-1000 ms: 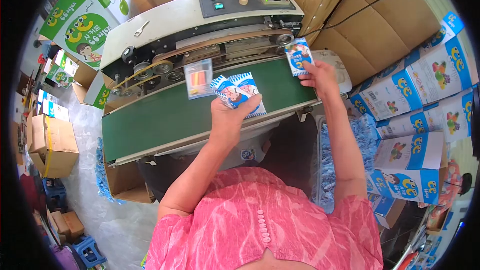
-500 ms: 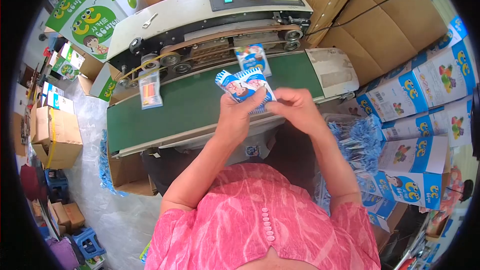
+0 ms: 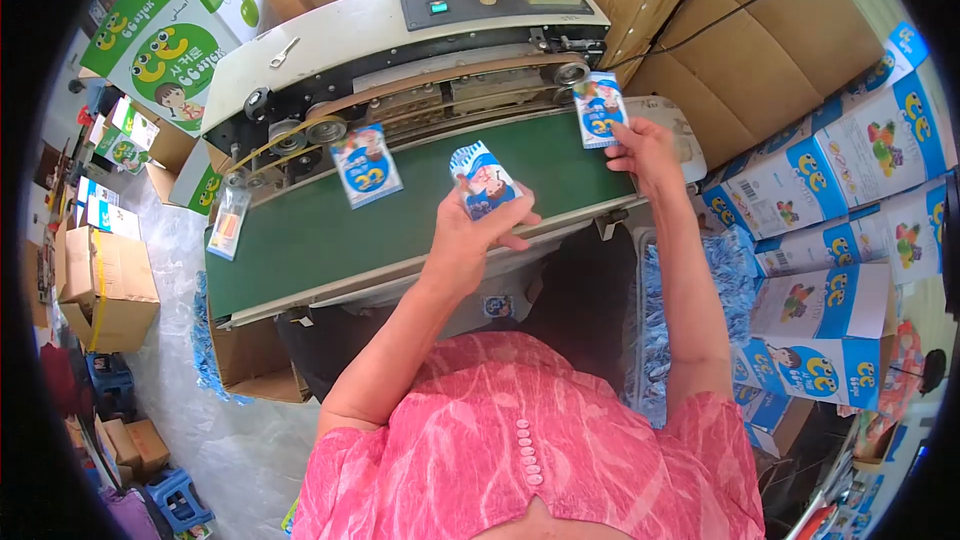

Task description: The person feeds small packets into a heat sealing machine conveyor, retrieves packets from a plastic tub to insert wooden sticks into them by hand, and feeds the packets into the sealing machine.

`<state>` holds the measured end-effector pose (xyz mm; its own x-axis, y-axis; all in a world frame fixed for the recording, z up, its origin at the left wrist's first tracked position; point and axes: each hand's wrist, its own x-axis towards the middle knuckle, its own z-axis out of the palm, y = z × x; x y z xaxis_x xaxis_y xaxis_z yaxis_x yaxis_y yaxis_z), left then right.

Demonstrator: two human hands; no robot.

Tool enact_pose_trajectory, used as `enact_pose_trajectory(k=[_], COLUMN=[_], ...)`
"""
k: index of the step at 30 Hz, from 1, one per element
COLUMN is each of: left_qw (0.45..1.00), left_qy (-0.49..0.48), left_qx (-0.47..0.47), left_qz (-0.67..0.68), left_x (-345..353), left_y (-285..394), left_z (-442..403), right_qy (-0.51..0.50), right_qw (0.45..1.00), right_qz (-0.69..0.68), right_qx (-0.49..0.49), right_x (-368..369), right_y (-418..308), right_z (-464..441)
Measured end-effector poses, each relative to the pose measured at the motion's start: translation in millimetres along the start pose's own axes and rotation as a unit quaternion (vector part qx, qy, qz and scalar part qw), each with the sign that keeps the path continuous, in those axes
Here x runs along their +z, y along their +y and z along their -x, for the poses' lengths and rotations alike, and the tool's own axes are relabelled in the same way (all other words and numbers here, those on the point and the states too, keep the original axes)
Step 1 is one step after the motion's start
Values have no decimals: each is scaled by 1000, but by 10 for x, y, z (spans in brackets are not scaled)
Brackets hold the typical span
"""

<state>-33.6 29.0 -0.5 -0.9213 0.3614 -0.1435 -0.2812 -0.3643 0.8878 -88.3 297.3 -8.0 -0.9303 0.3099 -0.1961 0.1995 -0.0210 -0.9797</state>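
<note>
In my left hand (image 3: 478, 225) there is a small blue-and-white printed packet (image 3: 484, 180), held above the green conveyor belt (image 3: 420, 215). My right hand (image 3: 645, 155) grips another printed packet (image 3: 600, 112) by its lower corner, its top edge at the right end of the band sealing machine (image 3: 400, 50). Between the machine and my left hand, a third packet (image 3: 366, 168) lies tilted on the belt with its top near the rollers. At the belt's left end rests a packet showing its clear side (image 3: 229, 224).
Blue-and-white cartons (image 3: 830, 180) are stacked at the right. A bin of blue packets (image 3: 690, 290) stands beside my right arm. Under the belt's left end is an open cardboard box (image 3: 258, 360). Green cartons (image 3: 165, 55) stand behind the machine at left.
My right hand has moved right, bringing a packet to the machine's right end. Packets on the belt have travelled left. My left hand still holds a packet.
</note>
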Motion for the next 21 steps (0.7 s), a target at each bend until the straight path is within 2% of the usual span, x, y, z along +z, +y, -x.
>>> enact_pose_trajectory(k=[3,6,7,9,10,12,15,17,19,20,21], left_qw=[993,995,996,997,998,998,990,995,1000,1000,996], left_qy=[-4,23,34,25,8,-18,-50,-43,-22,-25,-30], left_qx=[-18,10,26,40,50,55,112,80,9,11,64], left_qz=[119,96,84,54,26,-4,-73,-52,-17,-16,-52], left_x=[21,-20,-47,-79,-72,-32,45,94,128,129,124], left_y=[69,-74,-82,-51,-45,-74,-138,-84,-16,-40,-106], left_z=[15,-17,-27,-14,-8,-1,-13,-10,-8,-50,-125], right_qy=[-36,-21,-28,-36,-35,-213,-167,-148,-145,-144,-142], right_qw=[999,985,985,962,963,942,952,952,974,981,981], right_qz=[32,157,155,193,193,94,19,-16,-33,-43,-41], right_qx=[-2,-63,-64,-188,-186,-241,-256,-267,-170,-121,-124], right_x=[139,334,385,414,458,609,681,644,602,591,582], right_y=[33,-93,-150,-220,-210,-165,-28,21,63,67,57], right_z=[-26,146,235,504,628,863,947,992,1078,1085,1070])
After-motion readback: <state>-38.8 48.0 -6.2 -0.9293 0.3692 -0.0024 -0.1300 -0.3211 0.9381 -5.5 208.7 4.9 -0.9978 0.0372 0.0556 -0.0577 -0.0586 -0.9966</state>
